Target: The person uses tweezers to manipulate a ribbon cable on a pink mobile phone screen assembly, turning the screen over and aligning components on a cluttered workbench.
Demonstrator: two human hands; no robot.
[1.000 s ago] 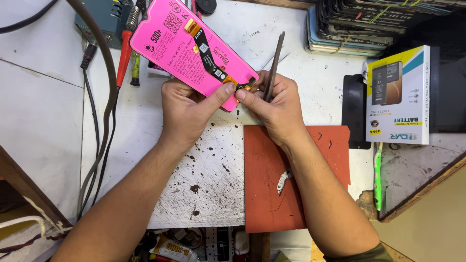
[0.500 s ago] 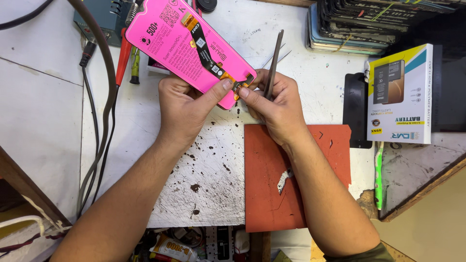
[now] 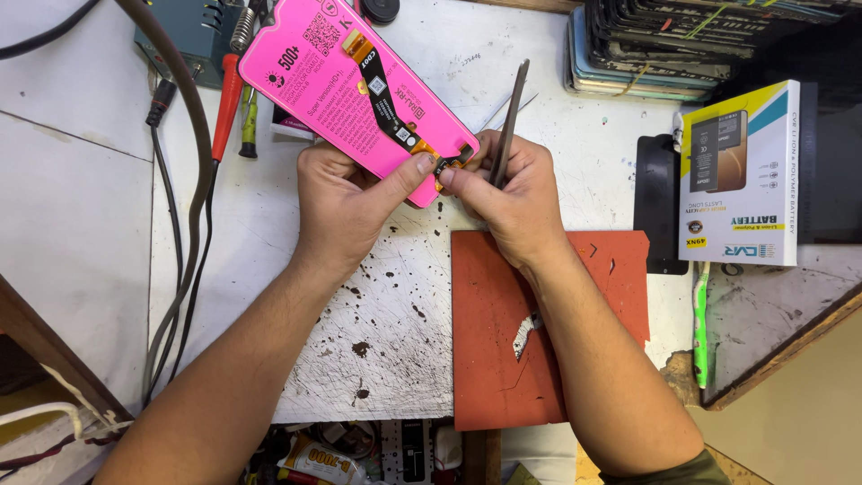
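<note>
At the middle of the white tabletop (image 3: 108, 233): left hand (image 3: 346, 202) closed around the lower edge of the pink-backed phone screen (image 3: 350, 85), thumb pressed flat near the corner. Right hand (image 3: 512, 193) closed too, fingertips pinching at the orange end of the black flex cable (image 3: 386, 85) while a thin dark metal pry tool (image 3: 509, 117) stands clamped upright in the same grip. Compared with a second ago, panel tipped a shade further left and both thumbs drawn closer on the cable's connector; reads as fine work at that joint, under way rather than done. Glossy pink film, stiff and flat; ribbon-like cable, matte black with small chips. Below the wrists, a rust-red mat (image 3: 503, 359), nicked and scuffed. Tabletop speckled with dark stains. Off right, a white and yellow battery box (image 3: 741, 175); off left, a red-handled screwdriver (image 3: 224, 112) beside grey cables (image 3: 193, 207).
</note>
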